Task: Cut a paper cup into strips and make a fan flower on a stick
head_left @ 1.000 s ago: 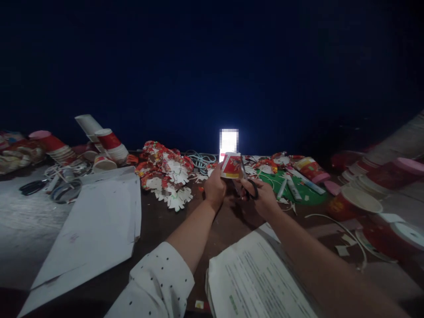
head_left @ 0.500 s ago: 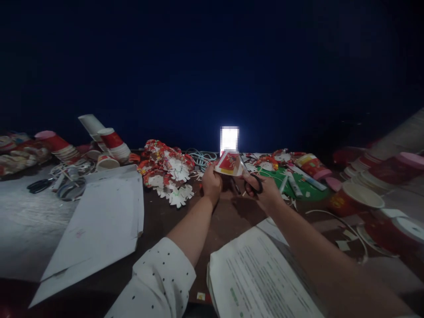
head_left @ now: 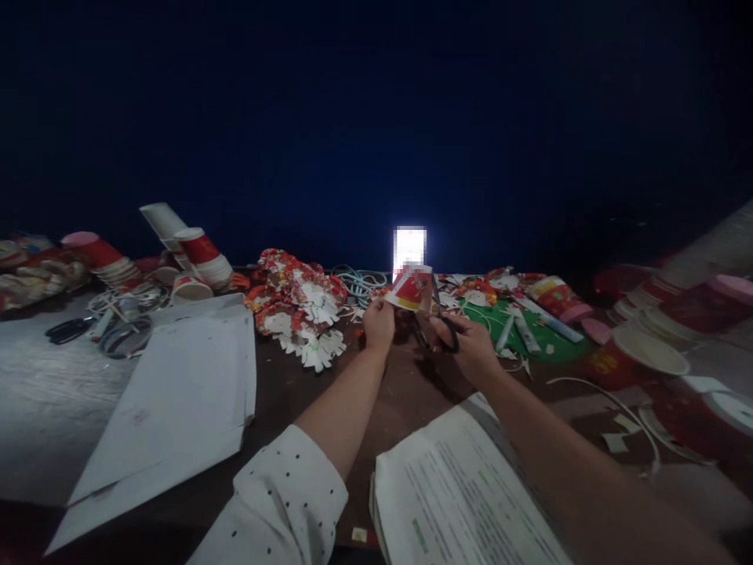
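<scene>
Stacked cups (head_left: 203, 263) lean at the far left, with a clear roll (head_left: 113, 346) and a dark-handled tool (head_left: 69, 329) on their near side. White sheets (head_left: 170, 392) lie nearer me, along the left of the brown tabletop (head_left: 306, 400). Right of them, on the far side, is a heap of red and white cut-outs (head_left: 318, 306), then some pale blue cord (head_left: 360, 284). My left grip (head_left: 380, 323) is closed on the left side of a red cup (head_left: 407, 292), held tilted above the middle of the tabletop, on the near side of a bright screen (head_left: 410, 245). My right grip (head_left: 471, 345) is wrapped round the handles of the scissors (head_left: 452, 336), their blades parted at the cup's right side. A printed book (head_left: 464, 486) lies near me. Farther right, tubes (head_left: 526, 333) rest on a green mat (head_left: 556, 348)
</scene>
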Demonstrator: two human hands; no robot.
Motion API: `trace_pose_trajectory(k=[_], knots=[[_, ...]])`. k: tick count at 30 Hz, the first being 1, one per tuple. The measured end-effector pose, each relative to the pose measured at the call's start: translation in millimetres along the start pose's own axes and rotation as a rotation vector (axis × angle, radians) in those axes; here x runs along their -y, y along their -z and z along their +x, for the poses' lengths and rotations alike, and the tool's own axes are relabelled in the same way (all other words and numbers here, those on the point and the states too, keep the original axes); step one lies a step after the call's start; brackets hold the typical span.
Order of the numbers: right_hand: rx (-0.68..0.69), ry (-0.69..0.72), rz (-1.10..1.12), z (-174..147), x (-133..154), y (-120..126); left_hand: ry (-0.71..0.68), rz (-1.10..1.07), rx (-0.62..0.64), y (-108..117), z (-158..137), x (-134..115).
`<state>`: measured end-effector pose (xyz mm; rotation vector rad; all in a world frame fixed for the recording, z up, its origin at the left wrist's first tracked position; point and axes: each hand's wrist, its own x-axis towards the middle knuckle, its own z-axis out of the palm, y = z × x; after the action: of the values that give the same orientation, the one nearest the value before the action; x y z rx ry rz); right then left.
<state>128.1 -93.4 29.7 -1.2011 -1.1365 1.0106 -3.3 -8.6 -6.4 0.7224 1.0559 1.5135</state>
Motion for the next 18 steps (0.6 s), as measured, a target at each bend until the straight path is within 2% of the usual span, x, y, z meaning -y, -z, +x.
trace_pose_trajectory(k=[3, 6, 9, 15, 18], knots=[[-0.045, -0.013, 0.015, -2, -2, -4, 0.106, -0.164, 0.057, -5, 0, 0], [-0.05, -0.02, 0.028, -3, -6, -6, 0.124, -0.306, 0.097, -8, -5, -4], [-0.043, -0.004, 0.024, -2, -13, -6, 0.143, -0.454, 0.23, -9, -14, -11], [-0.095, 0.003, -0.076, -1, -17, -3, 0.264, -0.443, 0.406, -8, -30, -30], [-0.047, 0.035, -0.158, -5, -14, -5, 0.271, -0.456, 0.44, -9, -31, -33]])
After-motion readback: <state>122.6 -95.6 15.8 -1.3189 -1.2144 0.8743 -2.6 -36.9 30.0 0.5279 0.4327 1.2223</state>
